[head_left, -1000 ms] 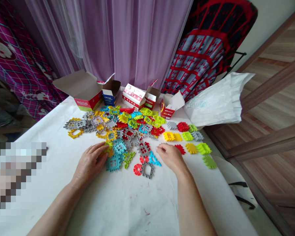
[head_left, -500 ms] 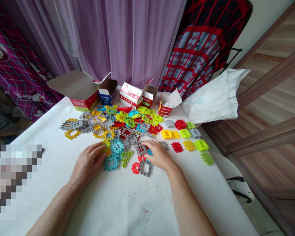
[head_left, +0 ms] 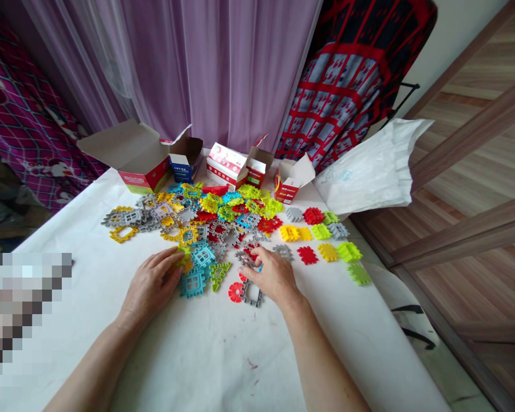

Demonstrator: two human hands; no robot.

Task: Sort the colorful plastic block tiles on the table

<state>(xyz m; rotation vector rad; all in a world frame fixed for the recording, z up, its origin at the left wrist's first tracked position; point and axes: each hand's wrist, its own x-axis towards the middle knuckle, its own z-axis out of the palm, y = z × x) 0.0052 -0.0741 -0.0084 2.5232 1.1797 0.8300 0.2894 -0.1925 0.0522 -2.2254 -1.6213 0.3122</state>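
A heap of notched plastic building pieces in several colours lies on the white table. At its near left edge my left hand rests with loosely stretched fingers, the tips over a yellow-green piece. Close by are light blue window pieces and a green triangular piece. My right hand is over the near right side, thumb and forefinger apart beside a grey window piece. A bit of blue shows under its palm. Below its thumb lie a red flower-shaped piece and a grey frame piece.
Small piles of square pieces in red, yellow, green and grey are set out at the right. Opened cartons and a red-and-white box line the back. A white bag stands at the back right corner. Purple curtain hangs behind.
My right hand has shifted slightly toward me, its thumb and forefinger further apart around the grey window piece. My left hand stays in place. The whole view has shifted a little.
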